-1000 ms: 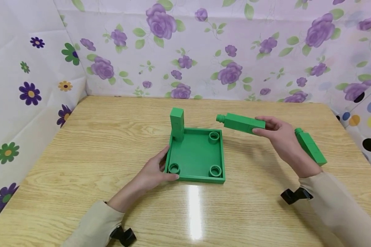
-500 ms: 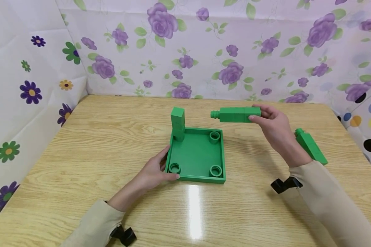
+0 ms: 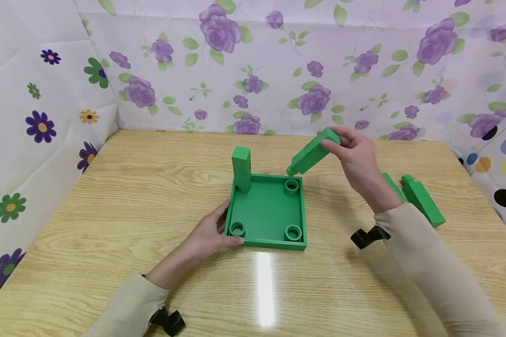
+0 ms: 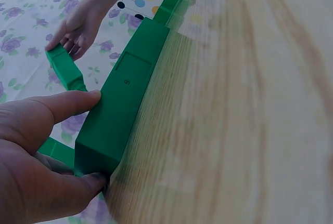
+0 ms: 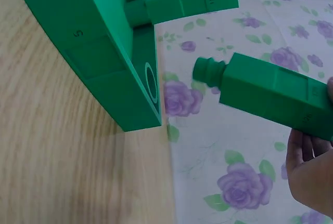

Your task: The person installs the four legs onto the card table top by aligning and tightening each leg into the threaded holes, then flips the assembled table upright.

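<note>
1. Reference: clock positions are read from the tray's centre, 12 o'clock pointing away from the person.
2. Left hand [image 3: 208, 238], at 8 o'clock: grips the near-left corner of the shallow, square, plastic-looking green tray [image 3: 265, 210], with the thumb on the near rim.
3. The tray rests on the light wood-grain table [image 3: 160, 187], open side up.
4. Round green sockets stand inside three tray corners: between 7 and 8 o'clock [image 3: 238, 225], between 4 and 5 o'clock [image 3: 293, 238], and between 1 and 2 o'clock [image 3: 292, 193].
5. Two green square-section legs [image 3: 423, 202] lie side by side on the table at 3 o'clock; one is partly hidden by the right arm.
6. An upright green leg [image 3: 242, 168] occupies the corner between 10 and 11 o'clock.
7. Right hand [image 3: 358, 154], at 2 o'clock: holds the blunt end of a tilted green leg [image 3: 314, 152], raised, threaded end lower, near but apart from the far-right socket.
8. Purple-flowered white cloth [image 3: 173, 28] hangs beyond, at 12 o'clock.
</note>
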`<action>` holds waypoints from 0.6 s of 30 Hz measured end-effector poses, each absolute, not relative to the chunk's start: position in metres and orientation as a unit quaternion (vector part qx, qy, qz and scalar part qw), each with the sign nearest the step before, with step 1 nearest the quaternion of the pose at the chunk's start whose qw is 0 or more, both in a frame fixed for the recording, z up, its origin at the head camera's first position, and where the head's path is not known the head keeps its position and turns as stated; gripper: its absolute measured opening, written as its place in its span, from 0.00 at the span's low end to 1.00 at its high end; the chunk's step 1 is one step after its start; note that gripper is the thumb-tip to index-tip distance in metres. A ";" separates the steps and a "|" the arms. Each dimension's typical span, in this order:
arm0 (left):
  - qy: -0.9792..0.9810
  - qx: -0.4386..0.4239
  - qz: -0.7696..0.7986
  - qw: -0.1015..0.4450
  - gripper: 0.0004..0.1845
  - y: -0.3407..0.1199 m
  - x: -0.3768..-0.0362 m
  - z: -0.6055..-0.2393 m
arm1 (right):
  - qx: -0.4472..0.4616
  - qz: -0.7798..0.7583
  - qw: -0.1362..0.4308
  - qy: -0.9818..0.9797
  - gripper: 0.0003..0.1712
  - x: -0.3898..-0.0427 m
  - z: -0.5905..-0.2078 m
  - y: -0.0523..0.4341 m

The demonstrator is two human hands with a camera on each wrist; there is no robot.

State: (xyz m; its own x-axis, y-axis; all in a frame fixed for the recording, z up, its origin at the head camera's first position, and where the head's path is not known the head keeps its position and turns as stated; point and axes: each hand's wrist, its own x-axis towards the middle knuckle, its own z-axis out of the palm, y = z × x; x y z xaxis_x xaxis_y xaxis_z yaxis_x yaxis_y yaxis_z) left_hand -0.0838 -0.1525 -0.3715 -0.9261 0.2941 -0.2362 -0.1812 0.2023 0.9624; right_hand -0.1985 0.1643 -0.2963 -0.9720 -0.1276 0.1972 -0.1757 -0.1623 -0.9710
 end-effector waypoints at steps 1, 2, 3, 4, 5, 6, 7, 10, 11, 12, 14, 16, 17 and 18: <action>0.752 0.038 0.630 0.188 0.57 -0.152 -0.084 -0.372 | 0.119 0.735 0.017 -0.668 0.23 -0.199 -0.295 0.163; 0.753 0.039 0.630 0.188 0.57 -0.152 -0.084 -0.372 | 0.121 0.712 0.017 -0.691 0.23 -0.199 -0.294 0.162; 0.753 0.040 0.629 0.188 0.57 -0.153 -0.084 -0.371 | 0.125 0.689 0.017 -0.713 0.24 -0.200 -0.292 0.161; 0.753 0.040 0.629 0.188 0.57 -0.153 -0.084 -0.371 | 0.132 0.672 0.014 -0.728 0.25 -0.200 -0.291 0.159; 0.754 0.040 0.628 0.188 0.57 -0.153 -0.084 -0.371 | 0.137 0.656 0.010 -0.742 0.25 -0.200 -0.290 0.158; 0.754 0.040 0.628 0.188 0.57 -0.153 -0.084 -0.371 | 0.140 0.640 0.006 -0.756 0.25 -0.201 -0.289 0.157; 0.754 0.041 0.628 0.188 0.57 -0.153 -0.084 -0.371 | 0.143 0.623 0.002 -0.769 0.26 -0.201 -0.288 0.155; 0.755 0.041 0.627 0.188 0.57 -0.153 -0.084 -0.370 | 0.142 0.581 -0.013 -0.801 0.27 -0.203 -0.287 0.151; 0.754 0.040 0.628 0.188 0.57 -0.153 -0.084 -0.371 | 0.142 0.569 -0.018 -0.809 0.27 -0.203 -0.286 0.149; 0.755 0.040 0.627 0.188 0.56 -0.153 -0.084 -0.371 | 0.143 0.559 -0.022 -0.816 0.27 -0.203 -0.286 0.148; 0.755 0.041 0.627 0.188 0.56 -0.152 -0.084 -0.371 | 0.143 0.540 -0.032 -0.829 0.27 -0.204 -0.286 0.145; 0.754 0.040 0.628 0.188 0.56 -0.152 -0.084 -0.372 | 0.145 0.525 -0.042 -0.837 0.27 -0.205 -0.286 0.143; 0.754 0.041 0.628 0.188 0.56 -0.152 -0.084 -0.372 | 0.146 0.521 -0.045 -0.840 0.27 -0.205 -0.286 0.142; 0.754 0.042 0.628 0.188 0.56 -0.152 -0.084 -0.372 | 0.146 0.516 -0.049 -0.843 0.27 -0.205 -0.286 0.141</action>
State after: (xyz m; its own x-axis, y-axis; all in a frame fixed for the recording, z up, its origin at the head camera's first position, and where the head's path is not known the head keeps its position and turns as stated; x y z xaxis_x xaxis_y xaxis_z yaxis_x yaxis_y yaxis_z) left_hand -0.0838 -0.1522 -0.3723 -0.9258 0.2992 -0.2312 -0.1729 0.2088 0.9626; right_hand -0.2052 0.1410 -0.2865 -0.9526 -0.2964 0.0681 -0.1953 0.4244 -0.8841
